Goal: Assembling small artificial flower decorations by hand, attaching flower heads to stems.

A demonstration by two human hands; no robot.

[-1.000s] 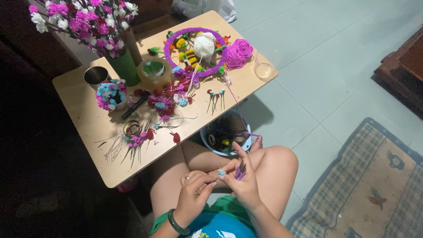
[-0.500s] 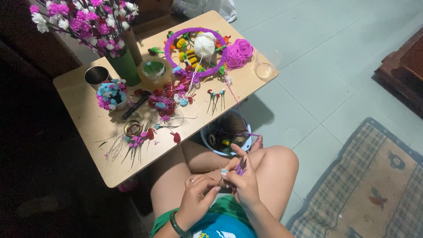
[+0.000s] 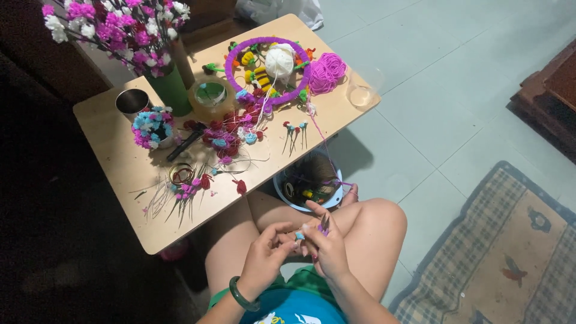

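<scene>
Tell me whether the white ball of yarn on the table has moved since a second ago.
No. The white ball of yarn sits inside the purple fuzzy ring as before.

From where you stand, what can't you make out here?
- Head view: the tiny piece between the left hand and right hand is too small to identify.
- The bowl on the floor: its contents are dark and partly hidden by the table edge.
- The rug is cut off by the frame.
</scene>
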